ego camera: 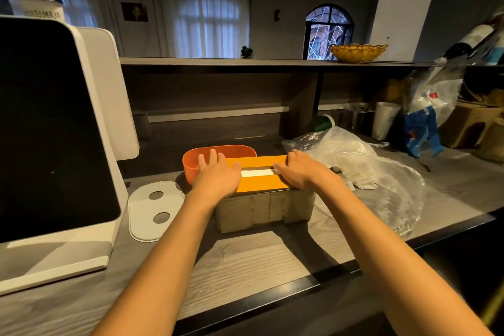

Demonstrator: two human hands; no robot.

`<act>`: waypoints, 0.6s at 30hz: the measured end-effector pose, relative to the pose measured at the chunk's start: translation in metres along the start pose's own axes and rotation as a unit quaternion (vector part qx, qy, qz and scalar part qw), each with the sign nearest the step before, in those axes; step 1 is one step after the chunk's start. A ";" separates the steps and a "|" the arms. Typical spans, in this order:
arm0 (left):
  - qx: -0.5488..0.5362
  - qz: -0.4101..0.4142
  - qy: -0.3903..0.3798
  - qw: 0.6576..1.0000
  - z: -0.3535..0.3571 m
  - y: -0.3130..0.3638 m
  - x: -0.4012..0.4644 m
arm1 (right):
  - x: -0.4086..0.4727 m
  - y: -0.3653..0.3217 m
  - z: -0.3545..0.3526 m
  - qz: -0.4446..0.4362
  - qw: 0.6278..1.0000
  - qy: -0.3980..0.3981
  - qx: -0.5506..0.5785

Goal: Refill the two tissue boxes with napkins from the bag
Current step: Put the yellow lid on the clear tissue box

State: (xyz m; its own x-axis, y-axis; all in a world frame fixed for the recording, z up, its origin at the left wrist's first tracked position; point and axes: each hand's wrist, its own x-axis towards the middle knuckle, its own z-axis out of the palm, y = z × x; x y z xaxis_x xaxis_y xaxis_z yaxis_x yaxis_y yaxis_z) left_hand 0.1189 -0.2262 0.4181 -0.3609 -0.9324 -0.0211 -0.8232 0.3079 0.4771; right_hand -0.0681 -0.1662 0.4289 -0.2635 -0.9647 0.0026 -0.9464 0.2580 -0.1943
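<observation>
Both hands lie flat with straight fingers on the orange lid (259, 183) of the near box (266, 210): left hand (218, 174), right hand (298, 169). The bag (354, 155) lies just to the right, and the orange tub (215, 157) stands behind.

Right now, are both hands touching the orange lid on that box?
Touching. The head view shows the left hand and right hand lying flat on the orange lid, one at each end.
</observation>
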 end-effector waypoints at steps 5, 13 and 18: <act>0.074 0.030 0.011 0.997 0.004 0.000 -0.005 | 0.006 0.008 0.004 -0.066 0.997 -0.030 0.011; 0.016 0.004 -0.024 1.000 0.009 -0.006 0.002 | 0.010 0.012 0.006 -0.081 0.995 -0.049 0.020; 0.004 0.032 -0.036 0.999 0.006 -0.013 0.004 | 0.011 0.011 0.004 -0.079 0.995 -0.062 0.010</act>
State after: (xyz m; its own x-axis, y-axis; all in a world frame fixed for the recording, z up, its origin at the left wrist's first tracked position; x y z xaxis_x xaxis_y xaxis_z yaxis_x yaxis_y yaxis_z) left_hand 0.1256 -0.2334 0.4068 -0.4431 -0.8948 -0.0543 -0.8010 0.3680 0.4723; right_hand -0.0806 -0.1741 0.4232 -0.0861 -0.9925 -0.0863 -0.9700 0.1033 -0.2200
